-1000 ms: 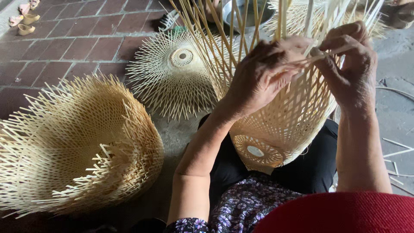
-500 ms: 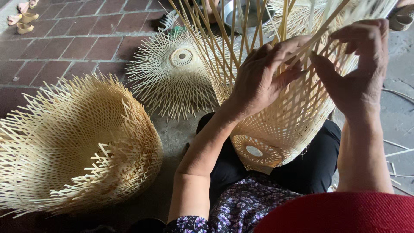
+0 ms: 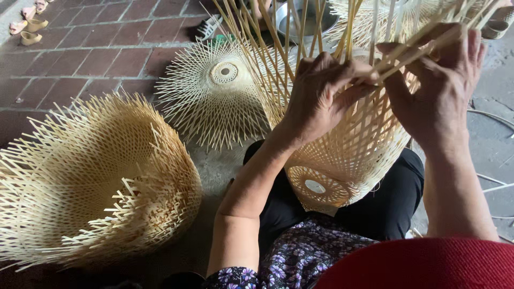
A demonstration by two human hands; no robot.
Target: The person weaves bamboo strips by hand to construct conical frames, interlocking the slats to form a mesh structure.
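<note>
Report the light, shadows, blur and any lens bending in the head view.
Head view: soft, even daylight with no hard shadows and no glare; the woven bamboo shade on the lap and both hands, left hand and right hand, are sharp; the loose strip ends near the top edge look slightly smeared; the red cloth at the bottom edge is soft, too close to focus; the brick floor lines show little bending.

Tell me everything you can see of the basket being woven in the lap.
The half-woven basket is pale bamboo strip in open diagonal lattice, with a round ringed base hole facing the camera. It rests on the lap, between the knees, unfinished strips fanning upward. The left hand grips its wall; the right hand pinches loose strips.
</note>
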